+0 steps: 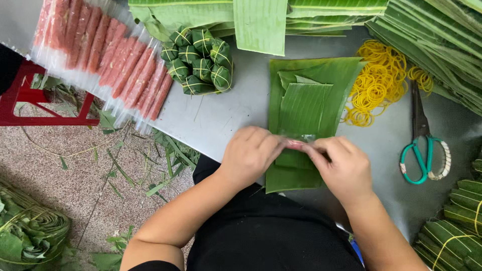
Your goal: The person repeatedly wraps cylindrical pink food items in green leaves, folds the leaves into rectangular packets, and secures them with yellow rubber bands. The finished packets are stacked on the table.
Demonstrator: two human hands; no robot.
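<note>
Hands are meeting over a stack of banana leaves (306,108) on the grey table (221,118). The left hand (249,154) and right hand (343,165) are each pinching one end of a small pink roll (297,144) in clear wrap, holding it just above the top leaf. Yellow rubber bands (377,83) are lying just right of the leaves, scissors (423,145) beyond them. Tied leaf parcels (199,60) are sitting beside packed pink rolls (108,55).

Scissors (424,150) lie beside yellow rubber bands (377,83).
</note>
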